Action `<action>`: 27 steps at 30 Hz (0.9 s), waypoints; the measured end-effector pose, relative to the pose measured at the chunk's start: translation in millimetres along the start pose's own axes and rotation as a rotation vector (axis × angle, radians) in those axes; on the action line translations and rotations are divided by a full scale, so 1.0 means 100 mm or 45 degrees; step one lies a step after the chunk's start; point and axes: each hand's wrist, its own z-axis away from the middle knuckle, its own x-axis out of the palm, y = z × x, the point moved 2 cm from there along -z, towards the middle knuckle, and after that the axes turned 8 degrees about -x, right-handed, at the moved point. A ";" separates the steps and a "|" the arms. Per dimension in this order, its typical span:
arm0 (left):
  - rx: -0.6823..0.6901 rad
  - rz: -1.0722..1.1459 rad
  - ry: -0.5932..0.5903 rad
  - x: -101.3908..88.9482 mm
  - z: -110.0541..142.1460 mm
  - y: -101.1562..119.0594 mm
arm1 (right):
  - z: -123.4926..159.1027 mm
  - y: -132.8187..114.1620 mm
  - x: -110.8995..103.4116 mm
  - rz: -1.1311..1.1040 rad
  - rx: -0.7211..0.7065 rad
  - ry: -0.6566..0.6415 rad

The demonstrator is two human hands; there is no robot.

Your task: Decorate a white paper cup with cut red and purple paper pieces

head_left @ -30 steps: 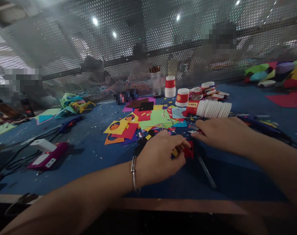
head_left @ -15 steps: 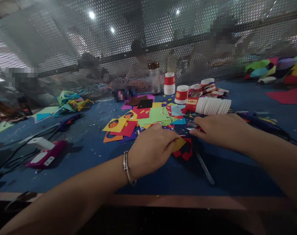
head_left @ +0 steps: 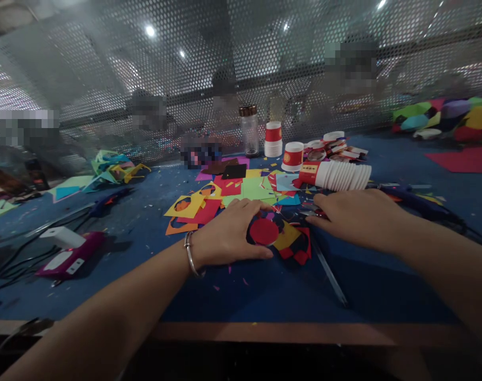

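Observation:
My left hand [head_left: 229, 233], with a silver bracelet at its wrist, is open, thumb and fingers spread apart. Between them lies a red paper circle [head_left: 264, 232], which the hand does not visibly grip. Just right of the circle are a yellow paper scrap [head_left: 287, 236] and red cut pieces [head_left: 300, 255]. My right hand [head_left: 350, 214] is closed around scissors [head_left: 321, 213] with red on the handle; most of them are hidden beneath the fingers. Below that hand a clear thin stick [head_left: 331, 272] lies slanted on the table.
Coloured paper sheets [head_left: 257, 189] and cut-out scraps cover the middle. Behind them stand a glass bottle [head_left: 248, 132] and paper cups [head_left: 292, 157]; a cup stack [head_left: 338, 175] lies sideways. A purple power strip [head_left: 76, 258] with cords is at left, a glue gun [head_left: 416, 201] at right.
My left hand has shifted slightly left and opened, and the red paper circle now shows between thumb and fingers. My right hand stays closed on the scissors in nearly the same place.

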 end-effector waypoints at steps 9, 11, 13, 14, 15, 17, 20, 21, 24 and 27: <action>-0.035 0.074 0.119 -0.04 0.04 0.05 | 0.00 -0.01 -0.04 -0.001 -0.007 -0.072; -0.050 0.075 0.147 -0.07 0.04 0.04 | 0.00 -0.02 -0.04 0.002 -0.019 -0.080; -0.048 0.019 0.124 -0.07 0.04 0.02 | 0.00 -0.02 -0.04 0.004 -0.019 -0.089; -0.048 -0.016 0.100 -0.06 0.03 0.00 | 0.00 -0.01 -0.04 0.007 -0.009 -0.093; -0.052 -0.046 0.076 -0.06 0.02 -0.02 | 0.00 0.00 -0.04 0.007 0.009 -0.094; -0.061 -0.078 0.039 -0.04 0.01 -0.04 | 0.00 0.03 -0.07 -0.018 0.048 -0.074; -0.069 -0.063 0.034 -0.03 0.00 -0.04 | 0.01 0.12 -0.12 -0.108 0.114 -0.005; -0.076 -0.054 0.038 -0.03 0.00 -0.04 | 0.02 0.17 -0.13 -0.142 0.141 0.013; -0.150 -0.054 0.051 -0.03 0.00 -0.04 | 0.09 0.38 -0.11 -0.222 0.255 0.061; -0.208 -0.077 0.060 -0.03 -0.01 -0.06 | 0.22 0.65 -0.04 -0.265 0.415 0.121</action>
